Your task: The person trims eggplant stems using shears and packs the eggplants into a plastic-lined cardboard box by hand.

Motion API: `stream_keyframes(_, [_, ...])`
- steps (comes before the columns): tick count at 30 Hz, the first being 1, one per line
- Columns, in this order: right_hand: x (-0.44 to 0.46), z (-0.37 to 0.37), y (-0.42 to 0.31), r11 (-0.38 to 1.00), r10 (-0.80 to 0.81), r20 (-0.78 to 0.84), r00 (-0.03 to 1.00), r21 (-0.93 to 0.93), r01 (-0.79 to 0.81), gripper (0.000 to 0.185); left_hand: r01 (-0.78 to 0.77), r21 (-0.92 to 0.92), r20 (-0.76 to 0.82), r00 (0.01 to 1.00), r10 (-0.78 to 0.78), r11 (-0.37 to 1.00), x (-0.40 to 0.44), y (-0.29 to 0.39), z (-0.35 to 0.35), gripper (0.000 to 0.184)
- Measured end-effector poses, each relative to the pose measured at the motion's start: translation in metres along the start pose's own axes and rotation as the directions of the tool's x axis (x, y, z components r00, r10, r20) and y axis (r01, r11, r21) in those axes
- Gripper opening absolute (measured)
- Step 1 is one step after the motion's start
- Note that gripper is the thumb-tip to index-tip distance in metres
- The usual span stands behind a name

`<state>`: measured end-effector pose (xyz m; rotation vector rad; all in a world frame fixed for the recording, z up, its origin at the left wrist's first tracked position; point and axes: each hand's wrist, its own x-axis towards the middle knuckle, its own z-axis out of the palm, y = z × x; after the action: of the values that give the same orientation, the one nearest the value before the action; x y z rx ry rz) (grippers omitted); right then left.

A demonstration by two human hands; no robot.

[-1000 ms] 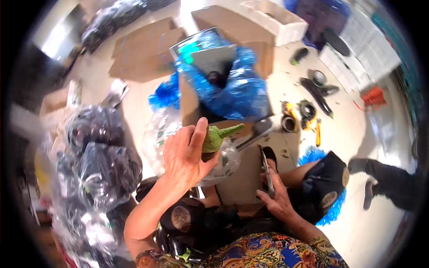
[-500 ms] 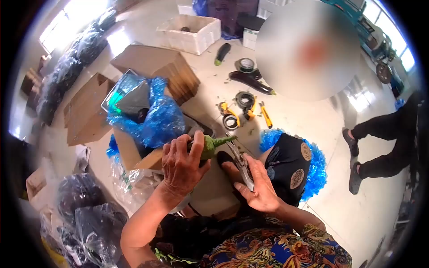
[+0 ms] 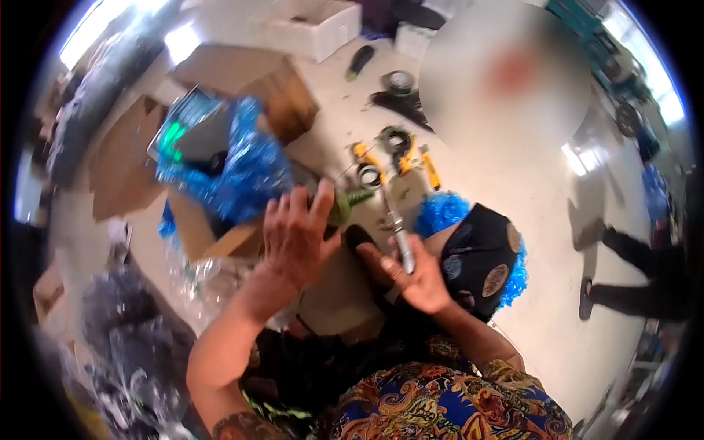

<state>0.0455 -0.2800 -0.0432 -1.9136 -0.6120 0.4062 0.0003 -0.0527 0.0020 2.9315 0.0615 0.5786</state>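
The left hand (image 3: 292,233) hides most of the eggplant (image 3: 340,208), whose stalk (image 3: 361,197) is blurred.

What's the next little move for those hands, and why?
I'd probably draw the clippers in the right hand back slightly and check the stem: their tip seems just beyond its end, not gripping it, while the left hand holds the green-capped vegetable.

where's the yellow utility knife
In the head view, the yellow utility knife lies on the floor right of the tape dispensers, beyond the blue plastic.
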Motion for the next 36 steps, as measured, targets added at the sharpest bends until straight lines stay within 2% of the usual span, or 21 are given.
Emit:
stream_keyframes(2, [0.004,0.005,0.028,0.918,0.3,0.076,0.951,0.249,-0.309,0.036,0.077,-0.104,-0.082,0.993,-0.085,0.992,-0.004,-0.023,-0.026,0.074])
stream_keyframes(3, [0.006,0.008,0.033,0.924,0.23,0.045,0.972,0.303,-0.233,0.039,0.126,-0.139,-0.107,0.984,-0.142,0.982,-0.011,-0.035,-0.043,0.071])
stream_keyframes(5, [0.006,0.008,0.044,0.917,0.259,0.107,0.96,0.286,-0.279,0.043,0.205,-0.19,-0.191,0.951,-0.241,0.96,-0.04,-0.06,-0.076,0.075])
stream_keyframes(6, [0.004,0.013,0.05,0.9,0.252,0.164,0.954,0.322,-0.293,0.045,0.135,-0.14,-0.316,0.933,-0.173,0.981,-0.056,-0.067,-0.101,0.074])
stream_keyframes(7, [0.001,0.019,0.055,0.926,0.196,0.206,0.959,0.283,-0.25,0.045,0.162,-0.088,-0.379,0.907,-0.183,0.983,-0.079,-0.072,-0.125,0.071])
stream_keyframes(8, [-0.007,0.029,0.047,0.912,0.329,0.221,0.918,0.178,-0.369,0.046,0.271,-0.096,-0.357,0.889,-0.287,0.958,-0.108,-0.067,-0.153,0.065])
stream_keyframes(10, [-0.012,0.043,0.061,0.848,0.467,0.367,0.805,0.073,-0.525,0.05,0.38,-0.053,-0.37,0.852,-0.371,0.924,-0.168,-0.061,-0.196,0.065])
stream_keyframes(13, [-0.028,0.065,0.093,0.844,0.435,0.598,0.673,-0.011,-0.536,0.053,0.75,-0.018,-0.245,0.638,-0.73,0.661,-0.273,-0.007,-0.24,0.068])
stream_keyframes(14, [-0.031,0.081,0.091,0.857,0.421,0.65,0.632,-0.058,-0.511,0.053,0.8,0.077,-0.27,0.591,-0.76,0.595,-0.309,0.011,-0.243,0.064])
stream_keyframes(15, [-0.037,0.09,0.088,0.87,0.41,0.688,0.599,-0.098,-0.484,0.052,0.873,0.11,-0.249,0.488,-0.837,0.476,-0.346,0.034,-0.244,0.072])
stream_keyframes(16, [-0.041,0.099,0.086,0.88,0.403,0.715,0.572,-0.132,-0.456,0.051,0.941,0.038,-0.239,0.334,-0.912,0.335,-0.384,0.056,-0.239,0.073])
stream_keyframes(18, [-0.041,0.106,0.08,0.859,0.44,0.763,0.473,-0.204,-0.47,0.05,0.988,0.1,-0.245,0.139,-0.959,0.118,-0.446,0.103,-0.224,0.07])
stream_keyframes(19, [-0.04,0.11,0.073,0.851,0.449,0.781,0.433,-0.225,-0.475,0.049,0.998,0.06,-0.254,0.036,-0.967,0.021,-0.467,0.131,-0.217,0.069])
stream_keyframes(22, [-0.052,0.118,0.036,0.894,0.419,0.787,0.452,-0.272,-0.356,0.048,0.962,0.091,-0.311,-0.216,-0.926,-0.255,-0.543,0.213,-0.178,0.065])
stream_keyframes(24, [-0.06,0.121,0.036,0.892,0.418,0.769,0.483,-0.246,-0.38,0.047,0.903,0.065,-0.289,-0.39,-0.874,-0.425,-0.59,0.266,-0.139,0.065])
stream_keyframes(26, [-0.066,0.122,0.038,0.898,0.398,0.751,0.527,-0.201,-0.391,0.046,0.864,0.156,-0.293,-0.422,-0.858,-0.478,-0.639,0.316,-0.091,0.06])
stream_keyframes(29, [-0.068,0.115,0.054,0.901,0.383,0.739,0.554,-0.168,-0.4,0.046,0.76,0.109,-0.243,-0.604,-0.759,-0.641,-0.633,0.359,-0.044,0.061])
stream_keyframes(32, [-0.06,0.114,0.075,0.873,0.429,0.741,0.517,-0.193,-0.448,0.049,0.651,-0.009,-0.301,-0.725,-0.619,-0.759,-0.619,0.39,0.009,0.065])
stream_keyframes(34, [-0.06,0.114,0.075,0.864,0.453,0.746,0.489,-0.231,-0.448,0.049,0.581,0.067,-0.292,-0.766,-0.573,-0.811,-0.618,0.397,0.046,0.071])
stream_keyframes(35, [-0.062,0.115,0.073,0.862,0.46,0.75,0.475,-0.25,-0.441,0.05,0.499,0.049,-0.257,-0.831,-0.494,-0.865,-0.611,0.393,0.058,0.075])
stream_keyframes(36, [-0.063,0.116,0.07,0.863,0.464,0.755,0.463,-0.269,-0.427,0.05,0.484,0.055,-0.316,-0.821,-0.475,-0.873,-0.614,0.394,0.075,0.077])
